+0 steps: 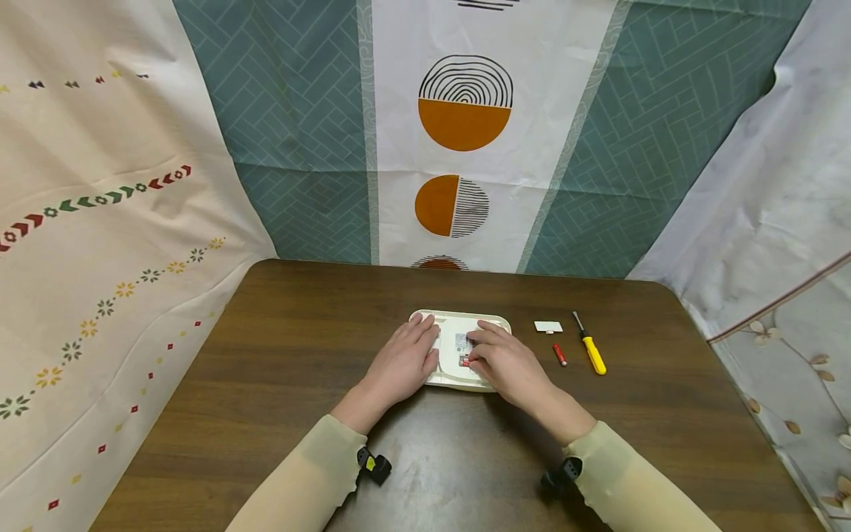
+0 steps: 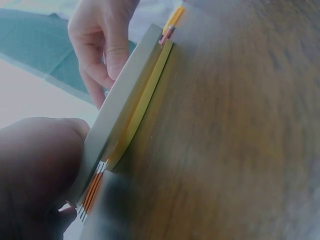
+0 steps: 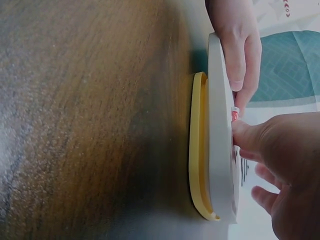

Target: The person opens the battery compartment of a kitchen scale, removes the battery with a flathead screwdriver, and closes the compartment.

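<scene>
My left hand [image 1: 404, 356] is resting on the left side of the white device [image 1: 451, 356], its fingers lying straight. My right hand [image 1: 507, 363] is pinching a red battery [image 3: 235, 114] between thumb and fingertip, at the slot in the device's upper face. The device is lying on the table [image 1: 319, 332] between my hands, and its yellow rim [image 3: 196, 150] is showing underneath. To the right, a white cover [image 1: 548, 326] is lying above a second battery [image 1: 560, 355], and a screwdriver [image 1: 591, 347] is lying just beside them.
</scene>
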{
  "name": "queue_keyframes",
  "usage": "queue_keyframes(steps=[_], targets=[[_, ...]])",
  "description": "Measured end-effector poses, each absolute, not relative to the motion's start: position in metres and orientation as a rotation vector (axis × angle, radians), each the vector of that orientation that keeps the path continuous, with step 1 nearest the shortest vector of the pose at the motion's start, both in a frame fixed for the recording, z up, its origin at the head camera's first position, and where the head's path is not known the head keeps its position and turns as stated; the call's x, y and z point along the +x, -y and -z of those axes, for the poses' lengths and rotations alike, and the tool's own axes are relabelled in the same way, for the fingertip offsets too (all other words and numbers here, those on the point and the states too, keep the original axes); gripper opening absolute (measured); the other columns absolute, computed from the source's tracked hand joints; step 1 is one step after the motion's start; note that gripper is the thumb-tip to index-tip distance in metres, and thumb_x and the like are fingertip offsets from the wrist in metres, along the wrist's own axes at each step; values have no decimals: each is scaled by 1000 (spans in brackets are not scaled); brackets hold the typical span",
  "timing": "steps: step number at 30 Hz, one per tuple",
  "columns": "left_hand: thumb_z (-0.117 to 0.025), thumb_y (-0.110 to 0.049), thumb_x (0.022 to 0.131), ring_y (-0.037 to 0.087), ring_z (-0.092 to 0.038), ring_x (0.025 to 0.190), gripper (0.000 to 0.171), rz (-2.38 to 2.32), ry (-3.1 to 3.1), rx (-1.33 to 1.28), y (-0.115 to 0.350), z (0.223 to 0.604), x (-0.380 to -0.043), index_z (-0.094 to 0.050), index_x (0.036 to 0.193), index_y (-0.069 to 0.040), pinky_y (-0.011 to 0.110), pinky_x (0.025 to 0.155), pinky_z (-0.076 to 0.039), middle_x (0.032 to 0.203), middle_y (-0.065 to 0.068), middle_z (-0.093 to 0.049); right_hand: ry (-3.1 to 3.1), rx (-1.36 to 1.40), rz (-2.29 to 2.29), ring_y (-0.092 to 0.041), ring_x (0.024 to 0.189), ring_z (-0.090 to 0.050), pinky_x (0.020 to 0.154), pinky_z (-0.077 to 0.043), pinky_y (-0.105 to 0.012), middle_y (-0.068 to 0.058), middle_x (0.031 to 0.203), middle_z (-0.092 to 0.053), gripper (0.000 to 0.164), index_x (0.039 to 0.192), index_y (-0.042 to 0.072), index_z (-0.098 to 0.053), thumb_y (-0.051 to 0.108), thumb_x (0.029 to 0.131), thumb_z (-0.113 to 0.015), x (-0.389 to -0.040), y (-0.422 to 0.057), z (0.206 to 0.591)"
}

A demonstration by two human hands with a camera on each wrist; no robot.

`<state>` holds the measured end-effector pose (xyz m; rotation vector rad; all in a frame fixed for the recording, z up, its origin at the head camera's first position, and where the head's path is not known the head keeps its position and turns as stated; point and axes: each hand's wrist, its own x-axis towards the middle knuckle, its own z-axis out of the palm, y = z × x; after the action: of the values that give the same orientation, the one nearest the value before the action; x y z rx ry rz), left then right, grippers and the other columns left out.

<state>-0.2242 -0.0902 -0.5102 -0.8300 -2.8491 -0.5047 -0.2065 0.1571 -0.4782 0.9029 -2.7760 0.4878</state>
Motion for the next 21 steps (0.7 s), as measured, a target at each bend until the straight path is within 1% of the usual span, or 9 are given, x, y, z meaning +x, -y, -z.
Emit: queue_keyframes(steps=[5,10,16,21], targets=[[-56,-27,116,37,-34,163,51,500,2848,-829,90,510,-224,-56,160,-1,53,132,-30,170,17,-46,2792,867,-503,-35,151,-53,117,-52,-54,-12,142,-73,6,97,12,-84,13,94,-90,-205,-157,479],[-56,-27,116,37,-34,163,51,502,2843,-829,90,510,-224,-56,160,-2,52,132,-30,171,18,-46,2782,843,-518,-35,151,-53,116,-52,-55,-13,144,-72,7,97,12,-84,14,95,-90,-204,-158,482],[-55,-26,116,37,-34,163,50,503,2835,-838,90,512,-225,-57,159,-1,52,132,-31,170,18,-46,2736,832,-553,-36,150,-54,117,-51,-55,-15,144,-72,12,98,11,-84,21,95,-90,-204,-160,481],[-55,-27,116,37,-33,163,51,504,2842,-831,90,512,-225,-56,160,-2,53,132,-30,171,18,-45,2734,808,-553,-35,151,-53,118,-50,-55,-15,145,-71,13,101,10,-84,20,95,-90,-204,-164,480]])
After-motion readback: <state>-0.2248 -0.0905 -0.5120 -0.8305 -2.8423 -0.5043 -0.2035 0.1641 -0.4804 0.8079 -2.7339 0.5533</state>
